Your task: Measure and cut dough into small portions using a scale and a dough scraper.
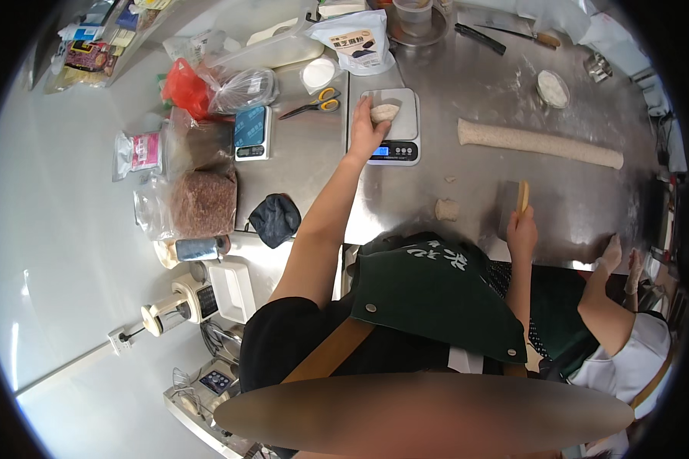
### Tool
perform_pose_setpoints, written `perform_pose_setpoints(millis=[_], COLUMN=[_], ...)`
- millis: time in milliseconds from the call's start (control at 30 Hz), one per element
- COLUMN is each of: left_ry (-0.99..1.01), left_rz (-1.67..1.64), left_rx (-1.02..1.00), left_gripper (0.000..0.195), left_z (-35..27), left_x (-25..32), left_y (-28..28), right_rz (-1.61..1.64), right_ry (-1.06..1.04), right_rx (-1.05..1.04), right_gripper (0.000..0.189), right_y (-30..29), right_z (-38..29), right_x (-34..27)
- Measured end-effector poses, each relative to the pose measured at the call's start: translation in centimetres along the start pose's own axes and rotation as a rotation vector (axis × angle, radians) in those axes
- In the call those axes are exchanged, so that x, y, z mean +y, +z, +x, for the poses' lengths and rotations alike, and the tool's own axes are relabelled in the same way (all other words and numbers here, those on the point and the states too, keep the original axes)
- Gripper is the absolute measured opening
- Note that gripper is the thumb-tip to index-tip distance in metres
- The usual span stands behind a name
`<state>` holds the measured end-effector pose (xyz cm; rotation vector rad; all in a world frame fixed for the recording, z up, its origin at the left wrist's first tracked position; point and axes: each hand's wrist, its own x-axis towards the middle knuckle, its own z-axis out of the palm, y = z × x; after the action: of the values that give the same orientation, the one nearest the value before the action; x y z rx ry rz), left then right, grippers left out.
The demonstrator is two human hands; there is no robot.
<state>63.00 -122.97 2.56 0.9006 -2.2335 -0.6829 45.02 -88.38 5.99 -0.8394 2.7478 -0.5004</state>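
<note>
My left hand (368,127) reaches over a digital kitchen scale (406,123), its thumb and fingers around a piece of dough (384,113). Whether that dough rests on the plate or is just above it, I cannot tell. A dough scraper (508,206) with a light handle is gripped in my right hand (522,226), low over the steel worktop (436,252). Left of the scraper lie a short cut piece of dough (447,210) and a small scrap of dough (450,179). Beyond them a long dough roll (540,143) stretches across the worktop.
A bowl of flour (552,89), a knife (545,39) and a black-handled tool (480,39) lie at the back right. Scissors (321,105), a second scale (252,132) and a dark cloth item (275,220) lie at left. A co-worker's hands (611,254) are at the right edge.
</note>
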Motion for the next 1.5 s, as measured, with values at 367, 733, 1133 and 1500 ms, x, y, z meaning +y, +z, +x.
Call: perform_pose_setpoints(millis=[367,733,1133,1500], left_ry=[-0.206,-0.349,-0.232,-0.050], left_rz=[-0.006,0.058,0.007,0.173], left_rx=[0.228,0.259,0.245,-0.093], left_gripper=[0.039,0.031,0.036,0.053], left_z=[-9.3,-14.9,-11.1,0.9], left_x=[2.5,3.2,2.9,1.8], left_y=[-2.3,-2.6,-1.7,1.2], right_rz=[0.051,0.049,0.026,-0.047], right_ry=[-0.007,-0.046,-0.034,0.018], right_rx=[-0.008,0.009,0.036,-0.012], right_gripper=[0.025,0.023,0.024,0.026], right_y=[0.8,0.6,0.4,0.4], right_z=[0.4,0.6,0.1,0.4], right_x=[1.3,1.8,1.3,1.1])
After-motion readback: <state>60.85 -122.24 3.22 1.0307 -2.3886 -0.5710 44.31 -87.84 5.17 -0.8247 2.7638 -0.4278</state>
